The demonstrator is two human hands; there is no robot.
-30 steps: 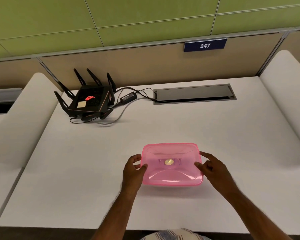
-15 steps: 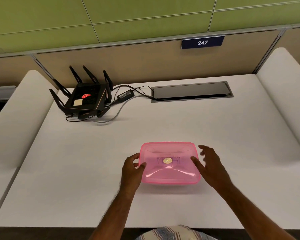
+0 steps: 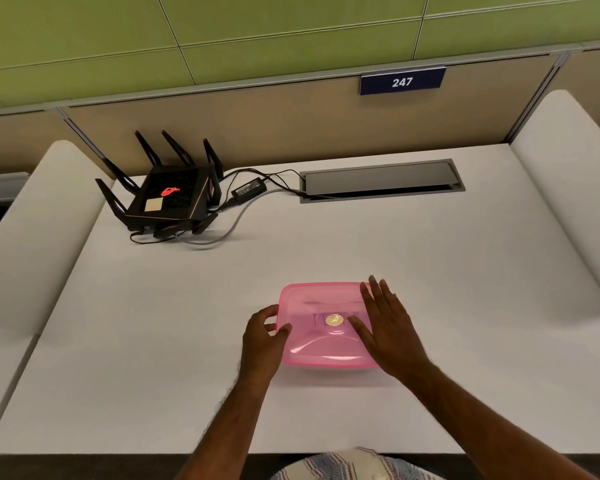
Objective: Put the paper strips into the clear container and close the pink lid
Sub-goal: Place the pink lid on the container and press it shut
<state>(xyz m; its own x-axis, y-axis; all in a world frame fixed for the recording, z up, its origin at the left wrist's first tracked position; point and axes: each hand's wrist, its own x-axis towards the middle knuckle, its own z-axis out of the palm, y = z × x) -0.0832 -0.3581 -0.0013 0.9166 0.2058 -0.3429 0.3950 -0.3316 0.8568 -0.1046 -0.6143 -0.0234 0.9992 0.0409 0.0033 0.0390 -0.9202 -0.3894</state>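
A translucent pink lid [image 3: 314,336] with a round gold sticker [image 3: 334,320] at its middle covers the container on the white desk [image 3: 430,271]. The clear body underneath is barely visible. My left hand [image 3: 262,336] grips the lid's left edge, thumb on top. My right hand [image 3: 387,327] lies flat with fingers spread over the lid's right half. No paper strips can be made out through the pink plastic.
A black router [image 3: 168,197] with several antennas, a power brick [image 3: 249,187] and cables sit at the back left. A grey cable hatch [image 3: 381,180] is set into the desk at the back. White dividers [image 3: 575,188] flank both sides.
My right hand has left the lid's right edge and moved up over its top, now spread flat. My left hand stays at the left edge.
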